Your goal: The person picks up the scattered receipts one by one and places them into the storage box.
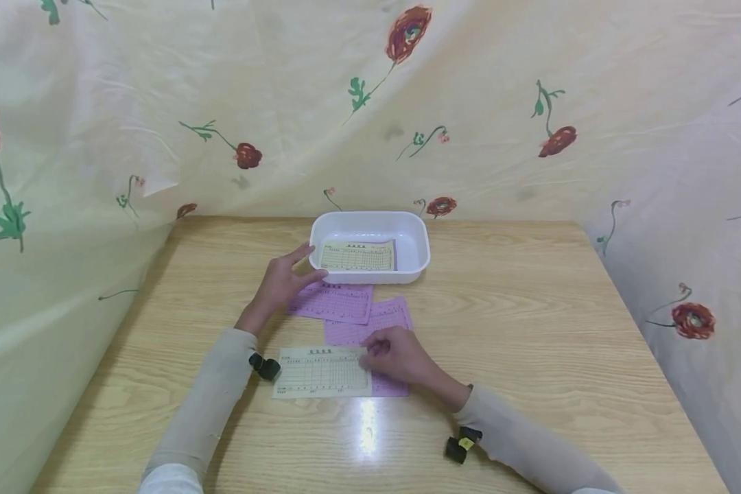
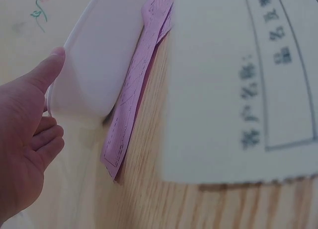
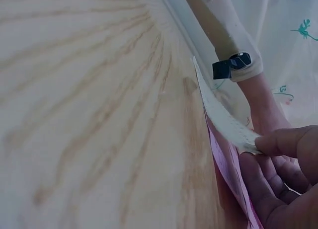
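Note:
My left hand (image 1: 279, 280) grips the left end of a white plastic tub (image 1: 420, 276). Its thumb (image 2: 55, 60) lies on the tub's wall, with the other fingers curled at the rim. A pale printed form slip (image 1: 358, 256) lies inside, a purple edge showing beneath it. Nearer me, my right hand (image 1: 398, 353) pinches the right edge of another pale form slip (image 1: 321, 374) between thumb and fingers. That edge curves up off a purple slip (image 1: 390, 387), as the right wrist view shows.
Two more purple form slips lie in front of the tub, one purple slip (image 1: 330, 304) overlapping the other purple slip (image 1: 392, 313). The wooden table (image 1: 519, 309) meets a flower-patterned cloth (image 1: 469, 103) at the back and sides.

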{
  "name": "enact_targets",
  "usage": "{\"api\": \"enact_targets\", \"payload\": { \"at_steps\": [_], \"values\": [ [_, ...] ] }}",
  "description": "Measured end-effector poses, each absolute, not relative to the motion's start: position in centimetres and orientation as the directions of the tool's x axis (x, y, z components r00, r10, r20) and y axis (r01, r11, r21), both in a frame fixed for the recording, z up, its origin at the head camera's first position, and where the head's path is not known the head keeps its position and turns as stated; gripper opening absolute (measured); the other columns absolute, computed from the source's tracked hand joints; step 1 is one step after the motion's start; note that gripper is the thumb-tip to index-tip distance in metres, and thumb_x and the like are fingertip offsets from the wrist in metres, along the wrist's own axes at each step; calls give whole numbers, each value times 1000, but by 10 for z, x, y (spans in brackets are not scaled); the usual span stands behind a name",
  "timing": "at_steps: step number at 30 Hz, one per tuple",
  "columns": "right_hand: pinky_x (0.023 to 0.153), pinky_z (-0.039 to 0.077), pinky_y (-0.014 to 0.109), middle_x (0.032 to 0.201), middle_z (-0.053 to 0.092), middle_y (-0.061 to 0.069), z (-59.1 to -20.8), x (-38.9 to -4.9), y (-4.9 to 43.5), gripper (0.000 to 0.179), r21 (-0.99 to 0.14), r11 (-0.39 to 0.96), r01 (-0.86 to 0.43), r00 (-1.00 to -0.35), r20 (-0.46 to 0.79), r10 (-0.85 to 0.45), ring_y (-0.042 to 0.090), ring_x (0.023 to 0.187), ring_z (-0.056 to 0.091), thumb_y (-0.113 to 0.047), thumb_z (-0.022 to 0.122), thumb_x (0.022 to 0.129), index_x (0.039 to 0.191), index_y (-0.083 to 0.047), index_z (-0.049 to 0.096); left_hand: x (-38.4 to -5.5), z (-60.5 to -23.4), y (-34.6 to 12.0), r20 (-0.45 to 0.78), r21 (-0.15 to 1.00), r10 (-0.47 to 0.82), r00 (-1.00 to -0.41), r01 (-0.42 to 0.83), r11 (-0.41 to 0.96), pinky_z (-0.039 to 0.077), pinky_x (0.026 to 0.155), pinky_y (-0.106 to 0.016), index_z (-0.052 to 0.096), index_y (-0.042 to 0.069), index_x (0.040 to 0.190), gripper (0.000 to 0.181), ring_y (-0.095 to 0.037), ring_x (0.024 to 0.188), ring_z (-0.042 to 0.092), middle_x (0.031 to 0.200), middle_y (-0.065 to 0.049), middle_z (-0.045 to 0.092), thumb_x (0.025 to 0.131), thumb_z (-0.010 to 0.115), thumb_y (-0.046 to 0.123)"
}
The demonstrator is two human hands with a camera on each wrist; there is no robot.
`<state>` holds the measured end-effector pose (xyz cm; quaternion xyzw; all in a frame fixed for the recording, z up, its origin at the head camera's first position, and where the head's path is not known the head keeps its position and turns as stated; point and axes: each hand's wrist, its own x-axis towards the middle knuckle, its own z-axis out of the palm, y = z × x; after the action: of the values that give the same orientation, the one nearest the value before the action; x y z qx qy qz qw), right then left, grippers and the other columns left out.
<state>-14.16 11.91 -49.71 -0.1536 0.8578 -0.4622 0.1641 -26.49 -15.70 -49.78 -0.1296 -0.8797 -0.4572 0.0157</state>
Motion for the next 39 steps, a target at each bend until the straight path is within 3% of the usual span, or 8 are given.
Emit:
{"api": "enact_targets", "payload": {
  "at_steps": [11, 32, 39],
  "values": [
    [79, 61, 30, 92, 72, -1, -497, -142, 122, 14, -877, 478, -49, -937, -126, -326, 14, 85, 68, -18, 79, 89, 100, -11, 75, -266, -499, -157, 150, 788, 213, -965, 247, 563, 28, 123, -55, 52, 8, 148, 82, -37, 149, 34, 159, -19, 40, 84, 81, 50],
    [78, 62, 27, 97, 73, 5, -466, -158, 145, 16, -902, 430, -50, -959, -78, -273, 17, 89, 71, -15, 79, 89, 103, -8, 75, -267, -501, -158, 150, 782, 211, -966, 247, 573, 29, 123, -53, 51, 8, 148, 82, -36, 149, 35, 159, -17, 39, 85, 79, 52],
    [75, 65, 34, 97, 75, 11, -450, -172, 153, 19, -936, 351, -32, -965, -62, -253, 21, 88, 74, -13, 79, 90, 105, -2, 74, -265, -500, -157, 155, 787, 210, -965, 249, 565, 29, 123, -54, 51, 7, 148, 83, -38, 149, 34, 159, -19, 39, 85, 80, 51]
  ]
}}
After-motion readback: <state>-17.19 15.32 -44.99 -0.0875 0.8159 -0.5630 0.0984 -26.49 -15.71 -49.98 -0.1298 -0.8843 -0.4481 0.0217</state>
